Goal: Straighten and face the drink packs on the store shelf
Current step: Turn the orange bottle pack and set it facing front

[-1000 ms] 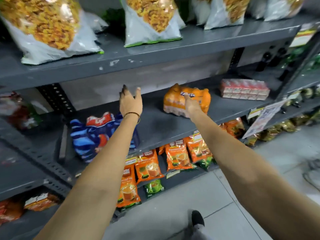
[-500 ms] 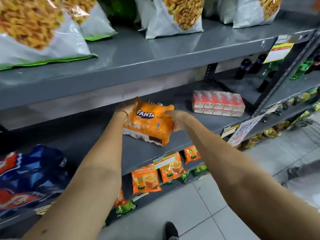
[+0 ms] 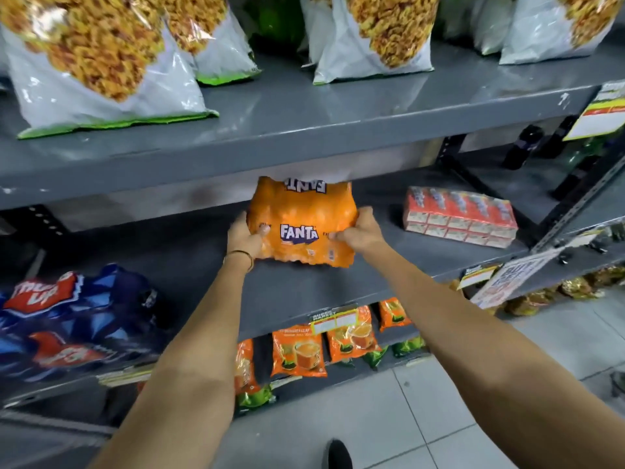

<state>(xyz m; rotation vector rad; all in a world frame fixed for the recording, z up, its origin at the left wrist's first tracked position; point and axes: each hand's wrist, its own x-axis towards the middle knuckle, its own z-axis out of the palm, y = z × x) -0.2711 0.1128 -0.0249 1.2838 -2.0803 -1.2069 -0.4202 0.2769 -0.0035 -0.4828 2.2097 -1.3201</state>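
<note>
An orange Fanta pack [image 3: 301, 211] stands on the grey middle shelf [image 3: 304, 292], its logo facing me. My left hand [image 3: 244, 236] grips its left side and my right hand [image 3: 360, 231] grips its right side. A blue and red Thums Up pack [image 3: 71, 319] lies on the same shelf at the far left. To the right of the Fanta pack lies a red and white pack of small drink cartons [image 3: 460, 216], set at a slant.
Big snack bags [image 3: 101, 59] fill the upper shelf [image 3: 304, 116]. Orange tea pouches [image 3: 299, 350] stand on the lower shelf. Price tags [image 3: 517, 279] hang off the shelf edge at right. Dark bottles [image 3: 522, 147] stand at the far right. Tiled floor lies below.
My right hand first touched the Fanta pack alone. Both hands then took it, turned it from a tilt, and now it stands square with the logo facing me.
</note>
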